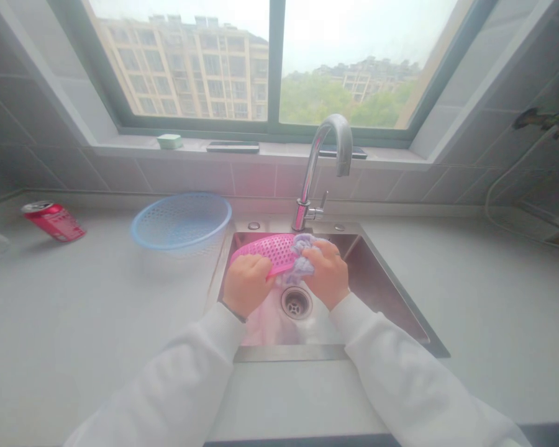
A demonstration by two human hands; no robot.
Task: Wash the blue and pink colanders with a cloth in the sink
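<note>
Over the steel sink (391,310), my left hand (246,284) grips the near edge of a pink perforated basket (266,250) that is tilted on its side. My right hand (328,273) is closed around a crumpled pale lilac cloth (302,259) and presses it against the basket's right side. Both hands hover just above the drain (296,302). White sleeves cover both arms.
A chrome faucet (320,162) arches over the sink's back edge. A blue perforated basket (181,221) stands on the counter left of the sink. Farther left, a red can (54,220) lies on its side. A green soap bar (169,141) rests on the windowsill.
</note>
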